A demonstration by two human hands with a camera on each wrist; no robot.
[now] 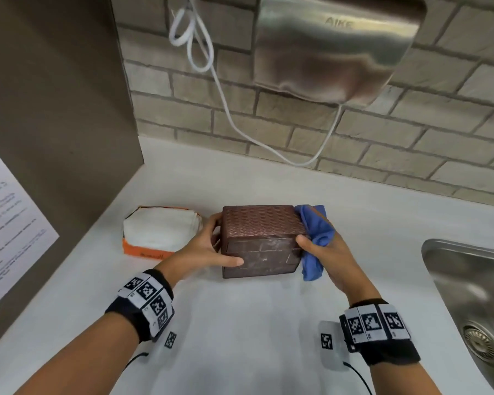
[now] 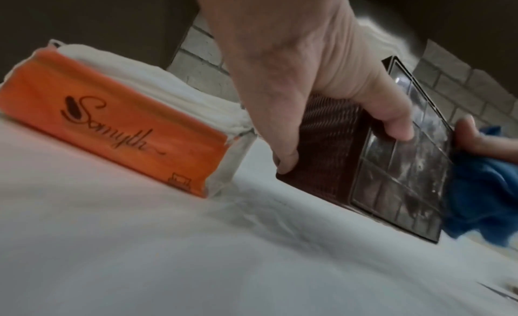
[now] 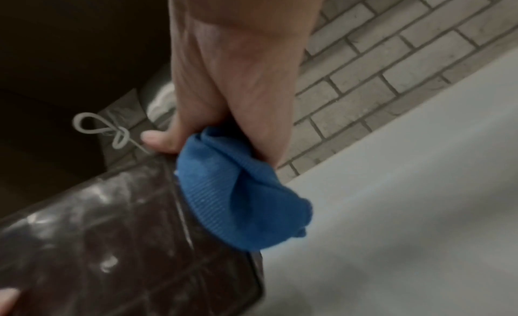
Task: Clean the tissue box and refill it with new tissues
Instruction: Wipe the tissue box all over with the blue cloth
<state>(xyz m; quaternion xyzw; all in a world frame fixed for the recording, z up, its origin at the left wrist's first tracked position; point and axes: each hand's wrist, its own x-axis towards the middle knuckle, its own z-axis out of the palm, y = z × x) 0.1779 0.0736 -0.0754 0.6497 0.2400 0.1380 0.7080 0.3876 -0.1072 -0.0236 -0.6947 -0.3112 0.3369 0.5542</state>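
A brown woven tissue box (image 1: 261,240) stands on the white counter (image 1: 240,323), turned so a glossy dusty face (image 2: 406,177) looks toward me. My left hand (image 1: 208,246) grips its left end, thumb on the glossy face and fingers behind. My right hand (image 1: 322,252) holds a crumpled blue cloth (image 1: 315,238) against the box's right end, thumb tip on the front edge. In the right wrist view the blue cloth (image 3: 238,199) bunches between my palm and the box (image 3: 112,243). An orange pack of white tissues (image 1: 160,232) lies left of the box, also shown as the tissue pack (image 2: 112,121).
A steel sink (image 1: 474,295) is set into the counter at the right. A metal hand dryer (image 1: 334,44) hangs on the brick wall with a white cord (image 1: 226,104) drooping to the counter. A brown panel with a paper notice (image 1: 9,220) closes the left side.
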